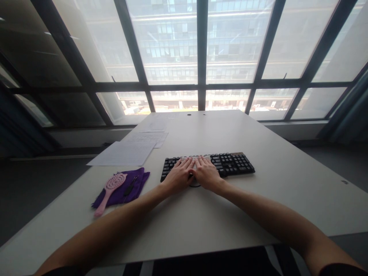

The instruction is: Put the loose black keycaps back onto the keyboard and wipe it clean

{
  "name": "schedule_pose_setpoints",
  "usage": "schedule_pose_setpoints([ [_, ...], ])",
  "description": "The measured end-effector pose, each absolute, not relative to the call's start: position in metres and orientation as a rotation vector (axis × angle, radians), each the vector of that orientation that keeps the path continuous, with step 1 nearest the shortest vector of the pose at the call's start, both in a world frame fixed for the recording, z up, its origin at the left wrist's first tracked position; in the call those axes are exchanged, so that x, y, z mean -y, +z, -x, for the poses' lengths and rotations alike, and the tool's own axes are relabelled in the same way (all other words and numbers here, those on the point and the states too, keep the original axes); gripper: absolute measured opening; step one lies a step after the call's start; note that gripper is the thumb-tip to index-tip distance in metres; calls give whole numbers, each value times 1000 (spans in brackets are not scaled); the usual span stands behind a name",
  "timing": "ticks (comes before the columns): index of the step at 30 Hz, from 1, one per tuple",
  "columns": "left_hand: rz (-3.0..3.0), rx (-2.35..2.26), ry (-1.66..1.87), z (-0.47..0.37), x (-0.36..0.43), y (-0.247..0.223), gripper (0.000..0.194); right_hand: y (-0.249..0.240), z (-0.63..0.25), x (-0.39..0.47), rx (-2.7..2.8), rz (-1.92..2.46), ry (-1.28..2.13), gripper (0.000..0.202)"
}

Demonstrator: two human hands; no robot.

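Note:
A black keyboard (235, 164) lies across the middle of the white table. Over its left half is a thin white piece, like a wipe or tissue (208, 157), mostly hidden by my fingers. My left hand (178, 174) rests flat on this white piece, fingers stretched out. Beside it, my right hand (207, 174) lies flat too, with the thumbs meeting in the middle. A dark curved edge (195, 186) shows just below the hands; I cannot tell what it belongs to.
To the left, a pink hairbrush (115, 181) and a small black tool (130, 186) lie on a folded purple cloth (139, 187). Printed paper sheets (123, 154) are spread behind them along the table's left edge. Large windows (172, 46) stand beyond the table (207, 132).

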State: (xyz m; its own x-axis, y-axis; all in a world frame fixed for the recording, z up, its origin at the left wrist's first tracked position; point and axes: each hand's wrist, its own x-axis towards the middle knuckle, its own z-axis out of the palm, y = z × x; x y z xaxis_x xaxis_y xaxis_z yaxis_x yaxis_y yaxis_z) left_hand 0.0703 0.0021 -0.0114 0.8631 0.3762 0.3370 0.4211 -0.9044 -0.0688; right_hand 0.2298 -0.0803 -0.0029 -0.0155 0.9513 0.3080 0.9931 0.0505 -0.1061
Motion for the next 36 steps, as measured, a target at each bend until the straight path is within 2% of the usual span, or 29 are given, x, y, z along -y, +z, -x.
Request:
schedule_pose_setpoints([
  [3, 2903, 608, -485, -70, -2, -11, 59, -2, -229, 81, 2042, 1978, -211, 68],
  [13, 2917, 471, -637, -72, 5, -9, 41, 0, -228, 92, 2110, 1925, -318, 61],
  [16, 2928, 457, -635, -70, 8, -6, 44, 3, -226, 96, 2108, 1932, -360, 62],
  [19, 2936, 449, -621, -68, 11, 0, 56, 6, -222, 100, 2127, 1933, -406, 60],
  [25, 2893, 521, -498, -71, 21, 10, 44, 5, -217, 101, 2173, 1966, -447, 43],
  [34, 2848, 566, -425, -67, 29, -1, 59, -1, -210, 101, 2169, 2054, -440, 48],
  [36, 2856, 564, -439, -65, 27, -2, 57, -3, -209, 101, 2173, 2063, -448, 48],
])
